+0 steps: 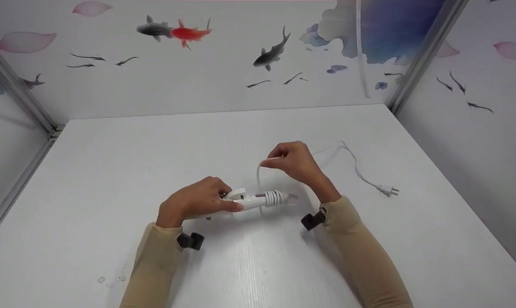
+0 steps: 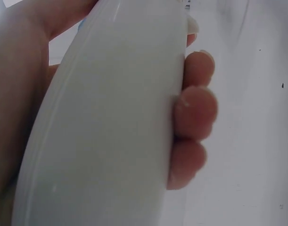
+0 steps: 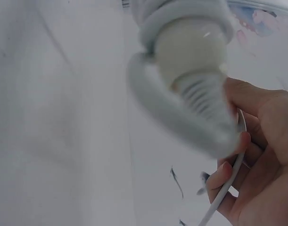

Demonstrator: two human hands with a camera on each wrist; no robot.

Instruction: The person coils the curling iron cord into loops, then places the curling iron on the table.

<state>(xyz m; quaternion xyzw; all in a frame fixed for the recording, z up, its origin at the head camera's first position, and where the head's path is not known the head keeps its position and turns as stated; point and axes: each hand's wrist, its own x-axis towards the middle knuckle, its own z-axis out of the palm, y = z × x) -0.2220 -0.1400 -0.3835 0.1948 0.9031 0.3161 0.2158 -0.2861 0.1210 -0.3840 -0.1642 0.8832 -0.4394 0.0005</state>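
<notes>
My left hand (image 1: 200,197) grips the wide body of a white corded handheld appliance (image 1: 253,202) just above the table; its exact kind does not show. In the left wrist view the smooth white body (image 2: 106,113) fills the middle, with fingertips curled round its right side. Several turns of white cord (image 1: 273,198) are wound round the appliance's narrow end. My right hand (image 1: 296,162) pinches the cord (image 3: 234,174) above and beyond that end. In the right wrist view, the cord loops from a ribbed sleeve (image 3: 202,96) at the tip.
The cord's far end trails over the white table (image 1: 112,171) to a two-pin plug (image 1: 388,190) on the right. Walls printed with fish (image 1: 270,53) and petals stand behind and at both sides. Small black cameras (image 1: 191,241) sit at the wrists.
</notes>
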